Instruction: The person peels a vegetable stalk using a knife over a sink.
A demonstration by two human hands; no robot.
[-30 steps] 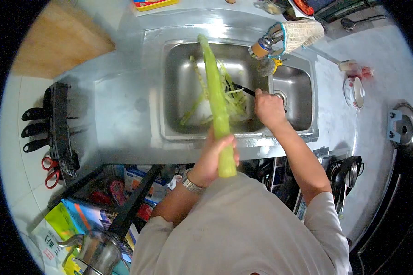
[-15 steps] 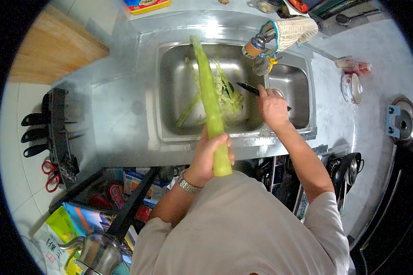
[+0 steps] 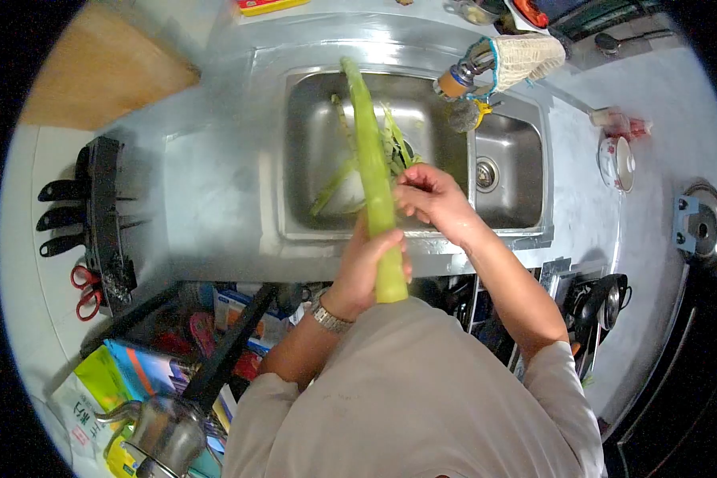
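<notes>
A long, pale green peeled stalk that looks like celtuce [image 3: 374, 167] slants over the sink's large basin [image 3: 307, 107]. My left hand [image 3: 370, 259] is wrapped round its thick lower end, which points toward my body. Close against the stalk's right side is my right hand [image 3: 434, 203], its fingers curled closed. The dark-bladed knife in that hand is hidden from this angle. Green peelings [image 3: 394, 139] lie in the basin behind and beside the stalk, partly covered by it and by my right hand.
A faucet [image 3: 458, 80] with a cloth bag [image 3: 530, 60] and a scrubber [image 3: 464, 117] juts over the sink. To the right are a small basin [image 3: 510, 147] and a white bowl [image 3: 616, 165]. A knife rack [image 3: 103, 215] with red-handled scissors [image 3: 88, 291] stands left.
My right hand has moved left from the small basin to the stalk, and the knife has gone out of sight. My left hand keeps its grip. The view has shifted slightly.
</notes>
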